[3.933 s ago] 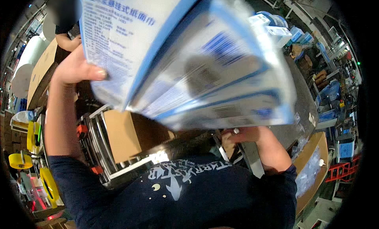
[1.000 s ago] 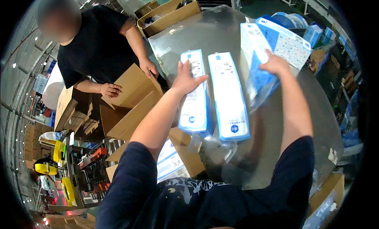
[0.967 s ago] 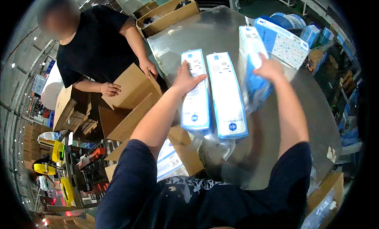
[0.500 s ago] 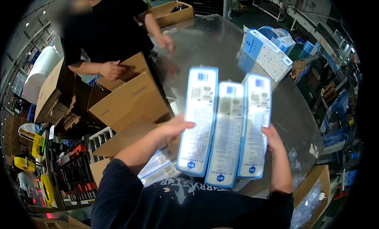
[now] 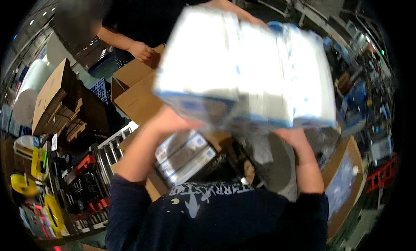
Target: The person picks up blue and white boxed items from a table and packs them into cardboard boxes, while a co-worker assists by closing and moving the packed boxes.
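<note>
White and blue cartons fill the middle of the view: the bundle of long boxes [image 5: 247, 69], three side by side, is now lifted close to the person's head and blurred by the movement, where half a second ago it was lower and sharp, held out above the counter. That lift suggests the boxes are being carried off the metal counter [image 5: 281, 164] rather than set down on it. The left hand [image 5: 173, 121] supports the bundle from underneath at its left end, its grip closed on the box edge; the right hand [image 5: 288, 136] does the same under the right end. Below the left forearm, an open cardboard carton [image 5: 184, 155] already holds more boxes of the same kind, packed in a row. Across the counter, a co-worker's hand [image 5: 141, 49] rests on another brown cardboard box [image 5: 136, 93].
</note>
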{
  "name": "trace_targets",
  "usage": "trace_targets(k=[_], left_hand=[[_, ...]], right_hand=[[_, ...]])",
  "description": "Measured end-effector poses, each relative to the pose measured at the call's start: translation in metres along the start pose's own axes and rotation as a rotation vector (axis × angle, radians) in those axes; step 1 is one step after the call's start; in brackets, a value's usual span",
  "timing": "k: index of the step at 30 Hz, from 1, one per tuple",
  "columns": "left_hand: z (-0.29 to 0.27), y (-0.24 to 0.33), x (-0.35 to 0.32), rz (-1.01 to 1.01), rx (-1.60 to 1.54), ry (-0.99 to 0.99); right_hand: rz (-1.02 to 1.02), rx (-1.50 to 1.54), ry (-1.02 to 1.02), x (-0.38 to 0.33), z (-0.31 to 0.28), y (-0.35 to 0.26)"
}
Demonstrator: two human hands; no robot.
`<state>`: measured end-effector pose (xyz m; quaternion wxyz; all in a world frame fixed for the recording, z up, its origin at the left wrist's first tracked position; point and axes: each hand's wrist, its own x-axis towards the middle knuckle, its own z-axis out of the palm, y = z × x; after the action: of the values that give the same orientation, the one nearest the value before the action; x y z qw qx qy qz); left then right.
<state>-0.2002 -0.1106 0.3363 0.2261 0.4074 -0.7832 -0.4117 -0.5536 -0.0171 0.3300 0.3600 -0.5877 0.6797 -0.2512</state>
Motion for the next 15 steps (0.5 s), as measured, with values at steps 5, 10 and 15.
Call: trace_targets(k=[5, 10, 15], left_hand=[[-0.142, 0.047, -0.079, 0.125, -0.134, 0.055], [-0.06, -0.101, -0.111, -0.569, 0.36, 0.086], [0.048, -0.209, -0.12, -0.318, 0.496, 0.225]], right_hand=[[-0.342, 0.083, -0.343, -0.049, 0.097, -0.07], [-0.481, -0.016, -0.678, -0.047, 0.116, -0.03], [0.058, -0.112, 0.089, -0.002, 0.04, 0.049]])
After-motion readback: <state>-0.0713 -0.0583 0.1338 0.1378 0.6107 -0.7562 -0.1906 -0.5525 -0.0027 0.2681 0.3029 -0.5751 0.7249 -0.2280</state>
